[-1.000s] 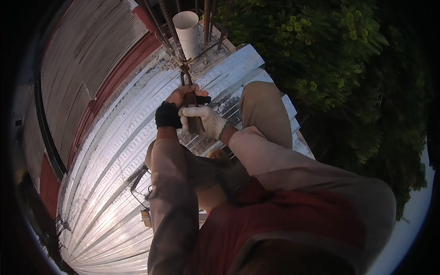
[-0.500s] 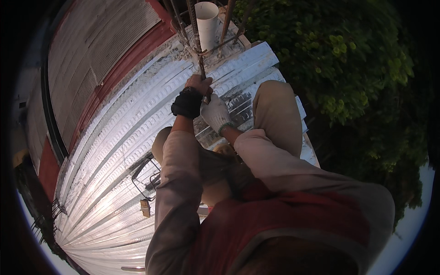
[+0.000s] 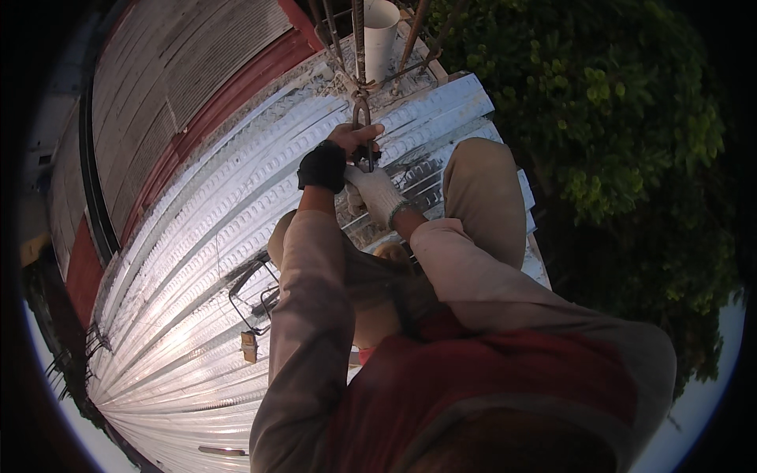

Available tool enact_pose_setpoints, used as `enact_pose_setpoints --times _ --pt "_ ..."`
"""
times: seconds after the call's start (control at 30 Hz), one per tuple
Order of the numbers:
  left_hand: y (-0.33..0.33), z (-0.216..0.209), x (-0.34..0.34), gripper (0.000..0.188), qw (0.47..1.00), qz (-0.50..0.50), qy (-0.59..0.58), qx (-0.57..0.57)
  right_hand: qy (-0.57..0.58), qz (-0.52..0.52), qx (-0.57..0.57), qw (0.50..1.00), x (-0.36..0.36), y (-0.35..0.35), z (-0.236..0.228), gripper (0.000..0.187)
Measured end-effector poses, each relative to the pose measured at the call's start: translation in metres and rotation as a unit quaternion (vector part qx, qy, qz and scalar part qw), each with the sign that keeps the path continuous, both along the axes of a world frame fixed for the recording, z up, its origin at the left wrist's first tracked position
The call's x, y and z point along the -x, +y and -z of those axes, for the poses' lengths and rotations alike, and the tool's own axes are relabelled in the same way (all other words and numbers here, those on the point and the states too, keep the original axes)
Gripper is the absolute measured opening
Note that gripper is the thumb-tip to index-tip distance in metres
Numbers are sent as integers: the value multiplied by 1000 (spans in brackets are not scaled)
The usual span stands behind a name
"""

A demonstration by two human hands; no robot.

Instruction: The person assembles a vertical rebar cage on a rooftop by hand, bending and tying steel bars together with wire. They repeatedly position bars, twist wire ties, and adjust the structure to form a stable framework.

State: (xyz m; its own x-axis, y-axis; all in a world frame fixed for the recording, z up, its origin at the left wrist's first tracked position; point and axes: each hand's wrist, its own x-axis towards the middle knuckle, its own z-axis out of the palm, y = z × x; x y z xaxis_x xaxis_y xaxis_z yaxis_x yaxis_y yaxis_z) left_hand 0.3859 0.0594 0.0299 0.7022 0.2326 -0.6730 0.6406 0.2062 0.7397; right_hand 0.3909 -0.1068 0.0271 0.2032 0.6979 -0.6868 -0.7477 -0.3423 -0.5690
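Note:
A pair of steel pincers (image 3: 362,112) points away from me, its jaws at the wire tie on the upright ribbed rebar (image 3: 359,47). My left hand (image 3: 352,140), bare-fingered with a black wrap round the wrist, is closed about the pincers, thumb lying to the right. Just below it, my right hand (image 3: 374,194) in a white knit glove grips the lower ends of the handles; its fingertips are partly hidden. More rusty bars rise around a white plastic pipe (image 3: 380,35) behind the tie.
I squat on ribbed metal decking (image 3: 189,315). A black metal-framed tool (image 3: 251,288) and a small wooden block (image 3: 249,347) lie left of my knees. Dense foliage (image 3: 599,142) borders the deck's right edge; a corrugated roof with a red edge (image 3: 221,87) lies at left.
The pincers have turned more upright and now show clearly between the hands. My right hand has shifted slightly down, and the view has swung a little, moving the rebar and pipe right.

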Motion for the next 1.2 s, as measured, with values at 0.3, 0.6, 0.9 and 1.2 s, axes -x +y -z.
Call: enact_pose_setpoints --times 0.3,0.6,0.9,1.2 --pt "2 16 -5 34 999 36 14 -35 -301 -82 133 941 -1 -9 -29 36" --pt "-1 -23 5 34 991 -47 -41 119 136 42 -67 988 -4 -10 3 37" --pt "-8 42 -15 42 999 -7 -26 -24 -535 -140 265 790 2 -11 -16 40" --pt "-10 12 0 55 988 -98 -8 116 -222 -91 114 964 -18 -16 -11 35"
